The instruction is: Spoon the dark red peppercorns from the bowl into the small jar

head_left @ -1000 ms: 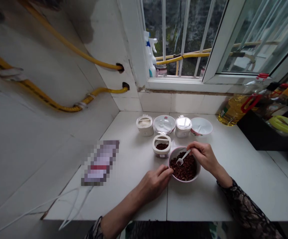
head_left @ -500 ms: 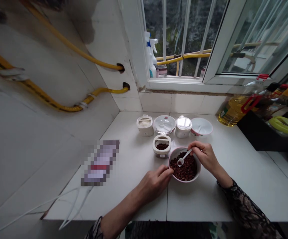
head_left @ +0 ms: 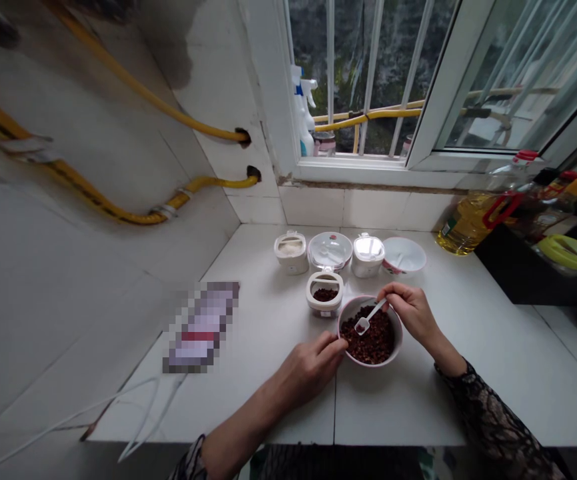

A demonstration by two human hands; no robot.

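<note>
White counter [head_left: 408, 407] stretches from the bowl [head_left: 397, 333] to the front edge [head_left: 393, 444].

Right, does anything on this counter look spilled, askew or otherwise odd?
One thing: the flat object at the left of the counter shows as coarse squares, hiding its detail, unlike its surroundings. I see no spill around the bowl of dark red bits.

Daylight from the window [head_left: 433, 100] leaves the wall [head_left: 68, 280] dim.
</note>
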